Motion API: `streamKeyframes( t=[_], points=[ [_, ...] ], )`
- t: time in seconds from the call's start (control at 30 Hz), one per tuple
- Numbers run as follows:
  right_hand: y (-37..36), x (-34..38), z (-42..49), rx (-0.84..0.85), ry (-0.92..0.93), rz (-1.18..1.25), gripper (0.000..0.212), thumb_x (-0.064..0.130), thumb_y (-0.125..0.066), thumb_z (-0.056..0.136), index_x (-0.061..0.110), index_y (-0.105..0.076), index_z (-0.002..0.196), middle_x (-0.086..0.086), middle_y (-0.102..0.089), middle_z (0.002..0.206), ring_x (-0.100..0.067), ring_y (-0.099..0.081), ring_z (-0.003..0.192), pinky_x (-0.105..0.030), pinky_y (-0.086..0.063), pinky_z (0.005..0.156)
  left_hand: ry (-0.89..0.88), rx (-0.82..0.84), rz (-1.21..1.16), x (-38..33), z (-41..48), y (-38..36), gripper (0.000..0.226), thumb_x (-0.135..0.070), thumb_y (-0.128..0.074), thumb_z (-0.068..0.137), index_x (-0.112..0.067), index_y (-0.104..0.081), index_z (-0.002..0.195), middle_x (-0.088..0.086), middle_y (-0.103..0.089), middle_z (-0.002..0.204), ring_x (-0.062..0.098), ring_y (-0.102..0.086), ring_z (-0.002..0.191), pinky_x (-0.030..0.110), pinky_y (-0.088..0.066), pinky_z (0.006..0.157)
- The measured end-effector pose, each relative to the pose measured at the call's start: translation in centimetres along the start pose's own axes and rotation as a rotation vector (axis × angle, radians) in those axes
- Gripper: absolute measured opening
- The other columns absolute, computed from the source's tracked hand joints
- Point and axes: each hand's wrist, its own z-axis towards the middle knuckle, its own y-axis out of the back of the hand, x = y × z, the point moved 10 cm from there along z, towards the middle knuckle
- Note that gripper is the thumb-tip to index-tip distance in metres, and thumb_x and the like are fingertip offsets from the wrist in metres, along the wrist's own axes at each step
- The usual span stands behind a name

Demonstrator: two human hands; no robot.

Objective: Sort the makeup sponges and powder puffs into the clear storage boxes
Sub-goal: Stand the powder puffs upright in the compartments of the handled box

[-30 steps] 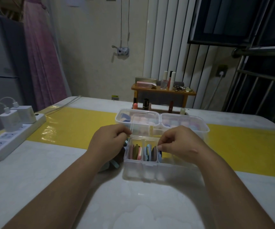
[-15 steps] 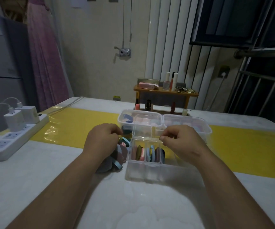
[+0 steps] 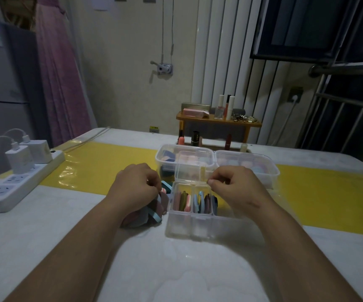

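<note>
Head view, sorting in progress. I have both hands over the near half of the table (image 3: 45,247), on either side of a small clear divided box (image 3: 192,216) that stands just in front of me. Its rear compartments hold flat puffs (image 3: 194,203) set on edge, packed face to face, so the row runs left to right across the box and each puff's flat face looks sideways. The box's lid (image 3: 189,174) is raised behind them.

My left hand (image 3: 138,188) is curled closed over a loose heap of puffs and sponges (image 3: 154,211) that lies on the table touching the box's left wall; its fingertips seem to pinch one piece, though which piece I cannot tell. My right hand (image 3: 237,188) is also curled, thumb and forefinger pressed together at the box's rear rim beside the lid; whether they hold the rim, the lid or nothing is hidden.

The relation that matters: the heap lies left of the box, under the left hand, so that hand is the nearer carrier, and I judge a puff must travel rightward and go in on edge to match the row.

Two larger clear boxes (image 3: 217,162), already holding pale pieces, stand side by side behind, well within reach. A power strip (image 3: 19,184) lies far left.
</note>
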Motion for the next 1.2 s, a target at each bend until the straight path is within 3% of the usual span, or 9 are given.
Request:
streamKeyframes(
  t=[0.27,0.43,0.67,0.77,0.83,0.97,1.2],
  points=[
    [-0.2,-0.1,0.0,0.010,-0.004,-0.003,0.016,0.023,-0.061,0.095,0.034,-0.067,0.084,0.016,-0.064,0.080,-0.004,-0.059,0.080,-0.024,-0.051,0.074,-0.044,0.007,0.191,-0.1,0.0,0.0,0.024,-0.040,-0.043,0.063,-0.033,-0.063,0.074,-0.010,-0.057,0.091,0.018,-0.046,0.091,0.034,-0.036,0.077],
    [-0.3,0.0,0.0,0.016,-0.003,-0.004,0.014,0.022,-0.061,0.095,0.030,-0.069,0.087,0.015,-0.063,0.080,-0.004,-0.058,0.078,-0.021,-0.045,0.068,-0.077,0.034,0.216,-0.5,0.0,-0.3,0.008,-0.029,-0.061,0.077,-0.029,-0.066,0.083,-0.008,-0.053,0.095,0.017,-0.044,0.093,0.033,-0.032,0.075],
    [-0.2,-0.1,0.0,0.015,-0.006,0.003,0.015,0.023,-0.060,0.095,0.032,-0.067,0.086,0.016,-0.062,0.080,-0.005,-0.058,0.079,-0.021,-0.046,0.070,-0.088,-0.046,-0.113,-0.4,0.0,0.3,0.008,-0.025,-0.057,0.061,-0.029,-0.057,0.068,-0.010,-0.054,0.081,0.016,-0.047,0.084,0.032,-0.039,0.067],
    [-0.2,-0.1,0.0,0.018,-0.004,0.004,0.015,0.022,-0.060,0.095,0.033,-0.067,0.086,0.016,-0.063,0.080,-0.005,-0.058,0.079,-0.022,-0.046,0.070,-0.017,-0.094,-0.267,0.2,-0.1,0.7,0.019,-0.008,-0.064,0.066,-0.025,-0.057,0.067,-0.007,-0.058,0.071,0.017,-0.052,0.068,0.037,-0.044,0.058],
    [-0.3,-0.1,0.0,0.020,-0.003,0.004,0.016,0.023,-0.060,0.095,0.034,-0.066,0.085,0.016,-0.063,0.080,-0.005,-0.059,0.080,-0.022,-0.047,0.071,0.002,-0.100,-0.315,0.6,-0.1,0.6,0.017,-0.010,-0.062,0.063,-0.026,-0.057,0.068,-0.009,-0.057,0.062,0.017,-0.050,0.059,0.040,-0.046,0.056],
    [-0.3,-0.2,0.1,0.023,-0.004,0.007,0.016,0.022,-0.060,0.095,0.034,-0.066,0.085,0.015,-0.063,0.081,-0.005,-0.059,0.080,-0.020,-0.046,0.070,-0.008,-0.101,-0.466,0.5,-0.2,0.8,0.020,-0.016,-0.055,0.056,-0.026,-0.052,0.073,-0.008,-0.052,0.062,0.022,-0.046,0.063,0.044,-0.044,0.054],
    [-0.2,-0.2,0.1,0.017,0.001,0.016,0.015,0.023,-0.060,0.095,0.034,-0.066,0.086,0.016,-0.063,0.080,-0.004,-0.059,0.080,-0.020,-0.045,0.070,0.002,-0.211,-0.661,0.0,-0.6,1.8,0.011,-0.013,-0.052,0.060,-0.022,-0.048,0.066,-0.003,-0.046,0.061,0.020,-0.042,0.063,0.034,-0.038,0.054]
  ],
)
